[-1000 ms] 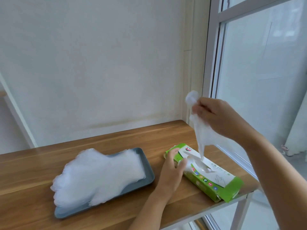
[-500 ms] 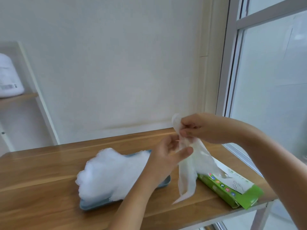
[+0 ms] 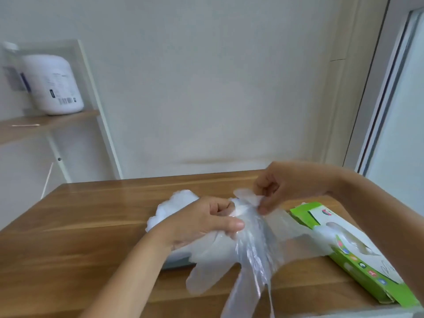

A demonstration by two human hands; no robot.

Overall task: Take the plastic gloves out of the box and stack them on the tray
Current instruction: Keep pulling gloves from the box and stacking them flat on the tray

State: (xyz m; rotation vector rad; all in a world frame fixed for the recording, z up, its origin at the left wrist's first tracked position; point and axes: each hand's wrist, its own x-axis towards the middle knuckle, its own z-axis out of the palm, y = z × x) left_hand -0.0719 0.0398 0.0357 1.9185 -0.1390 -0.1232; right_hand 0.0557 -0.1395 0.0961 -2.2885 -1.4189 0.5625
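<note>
While our left hand grips the bunched cuff of a clear plastic glove between thumb and curled fingers, our right hand pinches the same cuff just beside it, at the centre of the frame. The glove hangs from both hands above the worktop, its fingers trailing down to the bottom edge of the frame. Behind our left hand, a white heap of gloves lies on the grey tray, of which we see only a sliver below the wrist. At the lower right, the green glove box lies flat on the worktop near its edge, with more plastic showing at its opening. At the upper left, a white plastic container with a barcode label stands on a wooden shelf.
</note>
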